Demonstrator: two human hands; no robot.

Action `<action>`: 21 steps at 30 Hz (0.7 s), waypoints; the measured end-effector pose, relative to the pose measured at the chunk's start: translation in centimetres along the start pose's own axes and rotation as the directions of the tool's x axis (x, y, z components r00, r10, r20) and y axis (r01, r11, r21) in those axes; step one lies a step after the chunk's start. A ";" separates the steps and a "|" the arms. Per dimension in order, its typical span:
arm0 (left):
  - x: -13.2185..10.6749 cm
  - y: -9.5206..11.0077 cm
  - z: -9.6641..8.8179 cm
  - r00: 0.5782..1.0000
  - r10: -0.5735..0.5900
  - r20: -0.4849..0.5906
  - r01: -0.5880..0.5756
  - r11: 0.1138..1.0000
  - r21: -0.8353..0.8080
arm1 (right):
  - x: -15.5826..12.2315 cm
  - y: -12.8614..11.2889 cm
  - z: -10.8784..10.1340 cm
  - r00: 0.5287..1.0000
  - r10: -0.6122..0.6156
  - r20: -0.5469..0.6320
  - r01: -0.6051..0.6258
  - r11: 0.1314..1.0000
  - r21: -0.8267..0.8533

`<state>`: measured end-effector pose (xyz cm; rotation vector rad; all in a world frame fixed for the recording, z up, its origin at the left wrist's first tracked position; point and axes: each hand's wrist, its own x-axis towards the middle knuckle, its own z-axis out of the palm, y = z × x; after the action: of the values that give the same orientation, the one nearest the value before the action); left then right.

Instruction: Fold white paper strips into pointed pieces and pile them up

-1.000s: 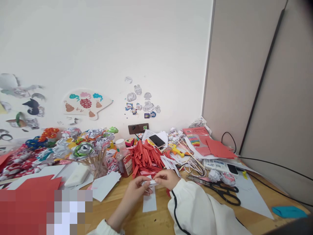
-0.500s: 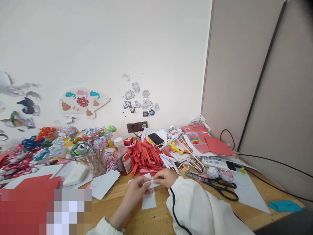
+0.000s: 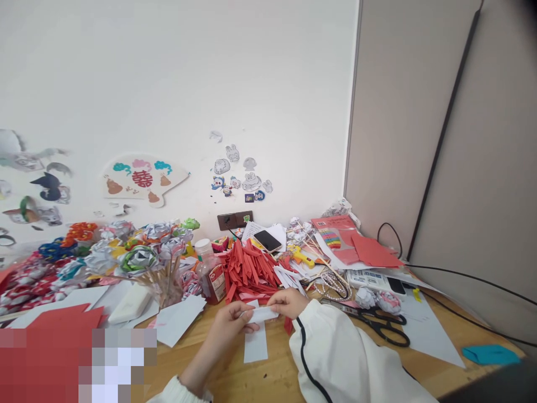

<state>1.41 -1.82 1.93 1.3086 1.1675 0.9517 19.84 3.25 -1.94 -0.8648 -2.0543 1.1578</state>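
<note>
Between my two hands is a narrow white paper strip (image 3: 263, 314), held level just above the tabletop. My left hand (image 3: 235, 320) pinches its left end between thumb and fingers. The right end sits in the closed fingers of my right hand (image 3: 289, 304). Under the strip, a white paper piece (image 3: 255, 344) lies on the wooden table. Right behind my hands rises a heap of folded red paper strips (image 3: 251, 268), with several folded white paper strips (image 3: 290, 277) at its right side.
Black scissors (image 3: 384, 324) lie to the right, near crumpled paper balls (image 3: 366, 297). A phone (image 3: 267, 240) rests behind the red heap. To the left stand a bottle (image 3: 205, 263) and a cup of sticks (image 3: 165, 282). A yellow glue gun (image 3: 302, 256) lies farther back.
My hands have moved slightly apart, the right one shifting right, so more of the white strip shows between them. The camera view has tilted a little.
</note>
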 end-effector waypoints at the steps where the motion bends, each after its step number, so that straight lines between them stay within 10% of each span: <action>1: 0.0 0.1 0.0 1.000 -0.011 0.003 0.011 1.000 -0.016 | 0.0 0.1 0.0 1.000 -0.007 0.003 0.007 1.000 0.023; 21: 0.6 -0.9 -0.2 0.996 0.079 0.029 -0.077 0.995 -0.062 | 0.5 0.8 1.6 0.988 0.124 -0.095 -0.107 0.979 0.174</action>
<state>1.24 -1.25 0.99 1.3232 1.0619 1.0128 18.49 3.13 -3.21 -0.9514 -1.8128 1.2988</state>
